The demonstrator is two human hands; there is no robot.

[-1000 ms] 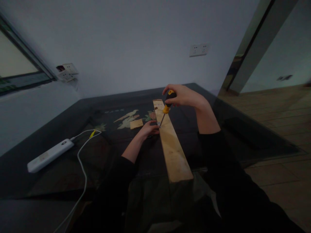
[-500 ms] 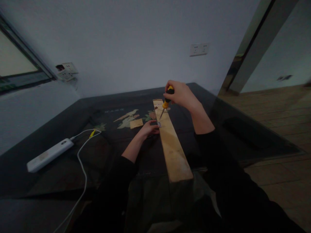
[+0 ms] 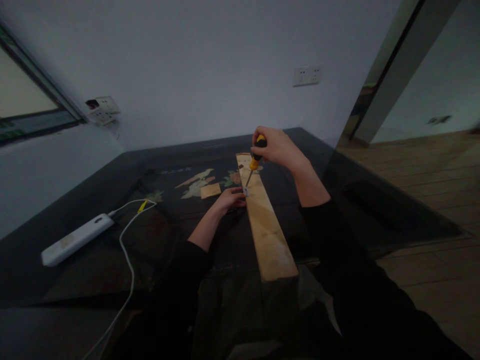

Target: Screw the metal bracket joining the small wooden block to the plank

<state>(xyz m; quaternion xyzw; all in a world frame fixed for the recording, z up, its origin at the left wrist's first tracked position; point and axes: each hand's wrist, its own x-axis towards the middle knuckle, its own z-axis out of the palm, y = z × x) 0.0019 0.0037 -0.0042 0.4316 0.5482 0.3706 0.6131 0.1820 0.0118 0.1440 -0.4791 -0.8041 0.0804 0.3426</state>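
A long pale wooden plank lies lengthwise on the dark table, its near end over the table's edge. My right hand is wrapped round the handle of a yellow and black screwdriver, whose tip points down at a small metal piece on the plank's left edge. My left hand rests at that edge, fingers pinched at the metal piece.
A white power bank with a white cable lies at the left. A small wooden block sits on the table's painted inlay. Wall sockets are behind; wooden floor at the right.
My right hand closed tighter round the screwdriver handle and stood the tool more upright over the metal piece. My left hand and the plank stayed in place.
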